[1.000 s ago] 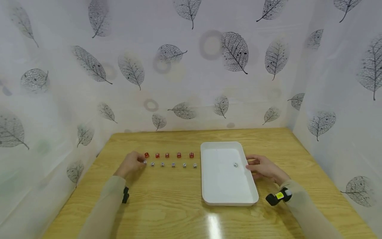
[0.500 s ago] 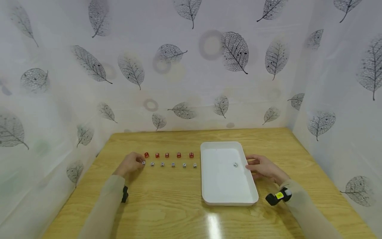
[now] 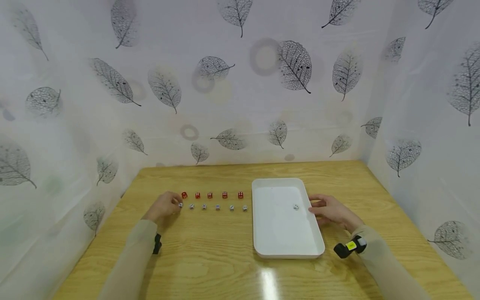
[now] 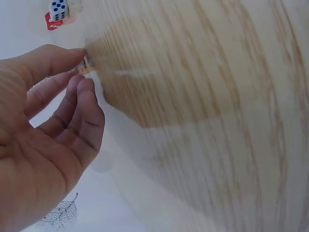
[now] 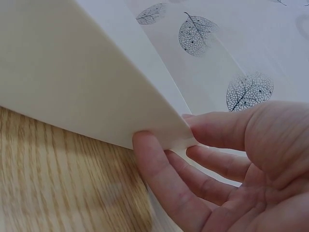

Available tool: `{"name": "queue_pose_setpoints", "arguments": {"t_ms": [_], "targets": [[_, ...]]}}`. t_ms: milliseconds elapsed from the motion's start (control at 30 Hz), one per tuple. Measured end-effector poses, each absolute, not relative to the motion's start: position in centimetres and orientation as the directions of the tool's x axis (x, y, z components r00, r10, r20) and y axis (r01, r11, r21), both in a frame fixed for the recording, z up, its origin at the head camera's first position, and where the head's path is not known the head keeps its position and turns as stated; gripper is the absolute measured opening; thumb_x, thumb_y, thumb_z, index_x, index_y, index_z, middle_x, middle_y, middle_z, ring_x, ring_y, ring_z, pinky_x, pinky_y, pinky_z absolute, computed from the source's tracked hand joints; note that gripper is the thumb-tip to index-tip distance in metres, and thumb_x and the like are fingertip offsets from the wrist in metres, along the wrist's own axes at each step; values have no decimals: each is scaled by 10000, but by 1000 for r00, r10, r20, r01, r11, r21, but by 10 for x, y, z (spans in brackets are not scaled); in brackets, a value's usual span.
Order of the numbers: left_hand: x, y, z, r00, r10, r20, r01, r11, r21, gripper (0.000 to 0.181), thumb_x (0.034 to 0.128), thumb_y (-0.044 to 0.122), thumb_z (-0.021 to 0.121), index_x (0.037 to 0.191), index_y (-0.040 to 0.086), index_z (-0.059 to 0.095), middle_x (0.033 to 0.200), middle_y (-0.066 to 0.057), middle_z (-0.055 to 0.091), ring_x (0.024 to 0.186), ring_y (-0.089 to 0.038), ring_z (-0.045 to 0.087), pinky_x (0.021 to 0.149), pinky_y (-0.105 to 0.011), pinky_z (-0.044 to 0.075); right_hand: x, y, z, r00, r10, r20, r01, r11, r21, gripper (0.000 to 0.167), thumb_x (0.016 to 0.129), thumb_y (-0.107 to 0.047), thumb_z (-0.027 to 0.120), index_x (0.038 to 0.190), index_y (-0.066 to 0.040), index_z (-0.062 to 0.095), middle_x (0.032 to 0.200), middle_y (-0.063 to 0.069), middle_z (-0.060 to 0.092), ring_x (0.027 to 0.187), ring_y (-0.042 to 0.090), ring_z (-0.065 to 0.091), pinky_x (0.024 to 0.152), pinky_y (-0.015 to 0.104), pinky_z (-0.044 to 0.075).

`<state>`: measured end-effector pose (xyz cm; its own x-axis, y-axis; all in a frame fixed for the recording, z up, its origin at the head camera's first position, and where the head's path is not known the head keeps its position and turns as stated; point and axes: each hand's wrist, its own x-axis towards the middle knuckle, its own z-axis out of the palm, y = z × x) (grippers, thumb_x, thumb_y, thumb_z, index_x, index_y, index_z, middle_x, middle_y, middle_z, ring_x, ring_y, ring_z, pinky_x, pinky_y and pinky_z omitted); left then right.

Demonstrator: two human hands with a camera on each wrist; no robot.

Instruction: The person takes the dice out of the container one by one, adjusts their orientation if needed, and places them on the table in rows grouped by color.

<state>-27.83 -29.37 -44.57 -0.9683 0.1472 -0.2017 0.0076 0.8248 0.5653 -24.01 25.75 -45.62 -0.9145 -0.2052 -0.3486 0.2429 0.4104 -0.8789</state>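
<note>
At the left end of the front row, my left hand (image 3: 166,206) pinches a white die (image 3: 181,205) between thumb and fingertips. The left wrist view shows that die only as a sliver, mostly hidden by the fingers. To its right several white dice (image 3: 217,207) stand in a line, and behind them runs a row of red dice (image 3: 224,195). My right hand (image 3: 333,210) grips the right side of a white tray (image 3: 283,252), thumb at the rim and other fingers against the outer wall. One white die (image 3: 296,207) lies inside the tray.
Everything stands on a wooden table (image 3: 202,266). A pale curtain (image 3: 240,96) printed with leaves rises behind the table and along both sides. Each wrist wears a black camera strap (image 3: 350,246).
My left hand has shifted slightly to the left with the pinched white die, drawing it a little away from its neighbour. The right hand and tray have not visibly moved.
</note>
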Motion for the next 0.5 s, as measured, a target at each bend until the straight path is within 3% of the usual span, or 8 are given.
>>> {"name": "queue_pose_setpoints", "arguments": {"t_ms": [200, 333, 500], "targets": [[-277, -289, -442, -969, 107, -224, -36, 832, 554, 340, 867, 3, 623, 1195, -34, 545, 1155, -250, 596, 987, -333, 605, 789, -438, 533, -241, 258, -456, -913, -202, -354, 246, 419, -874, 611, 972, -166, 613, 1490, -14, 326, 1408, 318, 431, 1033, 246, 649, 817, 406, 584], [-278, -284, -439, -975, 115, -189, -8, 836, 548, 310, 885, 18, 594, 1186, -30, 534, 1049, -201, 607, 885, -288, 592, 701, -378, 508, -240, 258, -456, -912, -203, -356, 249, 416, -875, 609, 973, -165, 611, 1490, -15, 326, 1411, 316, 430, 1034, 245, 649, 818, 407, 584], [-280, -272, -436, -980, 172, -97, 89, 823, 561, 167, 889, 54, 603, 1041, -15, 605, 914, -124, 615, 782, -221, 561, 658, -335, 480, -240, 258, -457, -912, -207, -353, 246, 413, -877, 603, 976, -158, 604, 1490, -11, 325, 1412, 318, 430, 1032, 242, 650, 816, 409, 584]]}}
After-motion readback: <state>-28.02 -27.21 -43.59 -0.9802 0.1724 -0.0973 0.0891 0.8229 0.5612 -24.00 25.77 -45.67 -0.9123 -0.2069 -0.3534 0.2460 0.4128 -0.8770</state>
